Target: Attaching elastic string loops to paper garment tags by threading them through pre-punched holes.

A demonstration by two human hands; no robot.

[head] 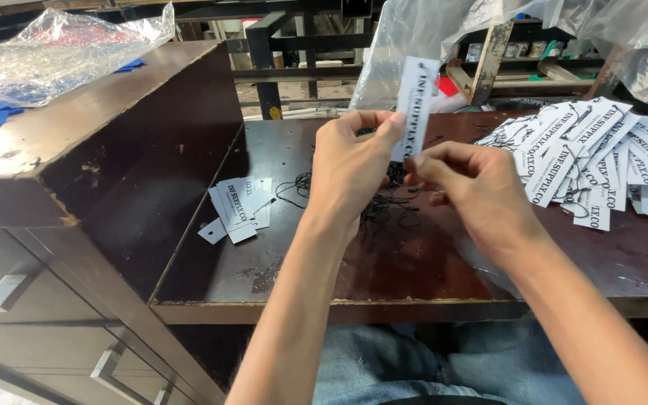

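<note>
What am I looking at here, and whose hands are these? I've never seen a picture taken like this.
There is no machine here: a person wears a camera on the head, so the one picture looks down at that person's own two bare hands above a dark wooden table. The left hand pinches a long white paper tag with dark printing and holds it upright. The right hand works just beside the tag's lower end; what its fingers grip is too small to tell. Under the hands lies a tangle of thin black strings. To the right sits a big heap of similar tags, and to the left a small stack of tags. Clear plastic bags rest on the raised cabinet at left.
</note>
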